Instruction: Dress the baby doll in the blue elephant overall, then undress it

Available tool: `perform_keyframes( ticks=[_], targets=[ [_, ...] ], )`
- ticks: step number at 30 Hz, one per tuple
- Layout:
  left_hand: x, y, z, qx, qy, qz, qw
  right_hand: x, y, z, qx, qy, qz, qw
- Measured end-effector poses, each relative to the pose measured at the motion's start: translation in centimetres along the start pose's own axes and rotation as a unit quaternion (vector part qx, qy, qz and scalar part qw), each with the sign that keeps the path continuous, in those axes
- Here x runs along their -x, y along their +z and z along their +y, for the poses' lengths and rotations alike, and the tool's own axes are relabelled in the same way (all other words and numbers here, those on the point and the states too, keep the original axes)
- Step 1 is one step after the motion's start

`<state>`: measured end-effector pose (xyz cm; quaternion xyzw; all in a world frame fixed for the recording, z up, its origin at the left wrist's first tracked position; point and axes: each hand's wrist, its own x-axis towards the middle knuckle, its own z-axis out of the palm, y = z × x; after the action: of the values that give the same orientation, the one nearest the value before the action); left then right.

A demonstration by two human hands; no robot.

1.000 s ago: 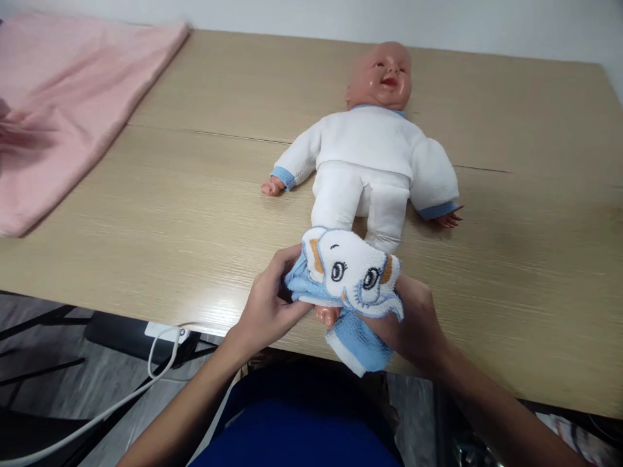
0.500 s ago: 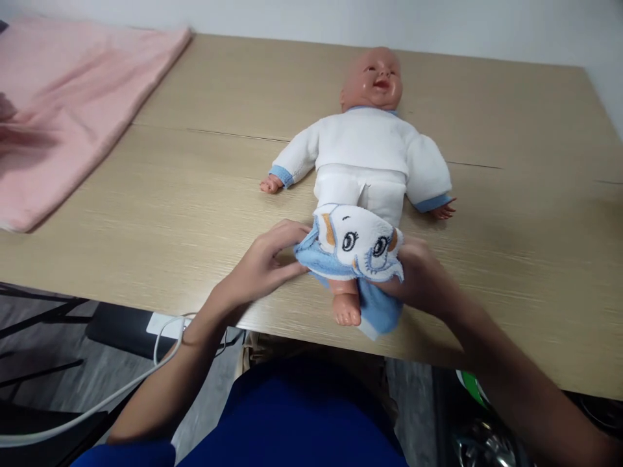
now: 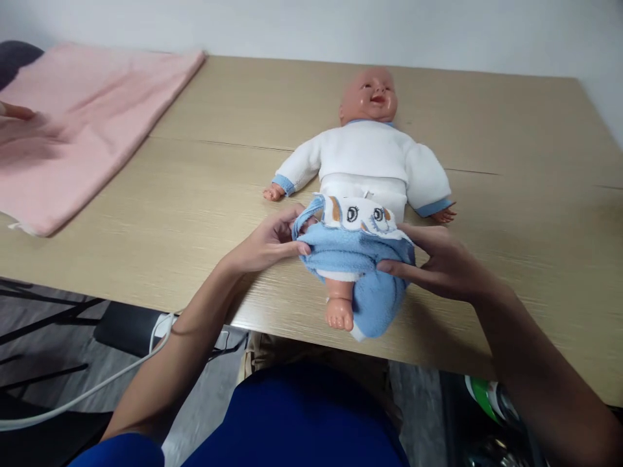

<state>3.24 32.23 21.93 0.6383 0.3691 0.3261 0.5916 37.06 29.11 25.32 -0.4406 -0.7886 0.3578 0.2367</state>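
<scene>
A baby doll in a white top with blue cuffs lies on its back, head away from me. Blue and white pants with an embroidered animal face are bunched around its legs. One bare foot sticks out below them; the other foot is hidden in the blue cloth. My left hand grips the left edge of the pants between thumb and fingers. At the right edge my right hand holds the cloth, its thumb across the front and its fingertips hidden behind.
A pink cloth lies on the left of the wooden table, with part of another person's hand over it. A white cable passes by my left forearm. Beneath the table's edge are a black case and a green-and-white item.
The pants' waist has moved up the legs, and more of the blue cloth shows. My right thumb has come into view on the front. Another person's finger now shows over the pink cloth.
</scene>
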Motion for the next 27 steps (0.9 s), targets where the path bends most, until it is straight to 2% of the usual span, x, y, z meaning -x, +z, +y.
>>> perform_keyframes(
  ticks=[4,6,9,12,13,15,17,19,21,22,24,27],
  targets=[
    [0.2,0.0,-1.1,-0.028,0.011,0.014,0.999,3.2,0.4,1.0,-0.07,0.039,0.062,0.995],
    [0.1,0.1,-1.1,-0.05,0.017,0.017,0.998,4.2,0.6,1.5,-0.138,0.074,0.064,0.986],
    [-0.2,0.9,0.3,-0.139,0.073,0.048,0.986,5.2,0.9,1.6,-0.215,0.097,0.043,0.971],
    [-1.4,2.6,3.2,-0.266,0.133,0.057,0.953,5.4,1.1,1.1,-0.246,0.096,0.057,0.963],
    [-2.0,3.2,4.3,-0.295,0.145,0.043,0.944,5.3,1.1,0.9,-0.253,0.096,0.063,0.961],
    [-3.8,4.3,6.4,-0.33,0.15,-0.023,0.932,5.1,1.1,0.5,-0.267,0.091,0.064,0.957],
    [-5.8,5.1,8.1,-0.349,0.119,-0.136,0.919,4.9,1.1,0.4,-0.285,0.074,0.055,0.954],
    [-7.9,5.5,9.2,-0.338,0.06,-0.269,0.9,4.7,1.2,0.6,-0.295,0.051,0.052,0.953],
    [-9.5,5.7,9.5,-0.307,0.022,-0.348,0.886,4.7,1.3,1.2,-0.272,0.031,0.088,0.958],
    [-10.1,5.8,9.4,-0.292,0.019,-0.357,0.887,4.7,1.3,1.5,-0.249,0.025,0.115,0.961],
    [-10.8,5.9,8.8,-0.267,0.044,-0.339,0.901,4.8,1.2,2.1,-0.205,0.019,0.156,0.966],
    [-10.9,5.8,7.8,-0.204,0.099,-0.3,0.927,5.0,0.8,2.6,-0.206,0.038,0.142,0.967]
  ],
)
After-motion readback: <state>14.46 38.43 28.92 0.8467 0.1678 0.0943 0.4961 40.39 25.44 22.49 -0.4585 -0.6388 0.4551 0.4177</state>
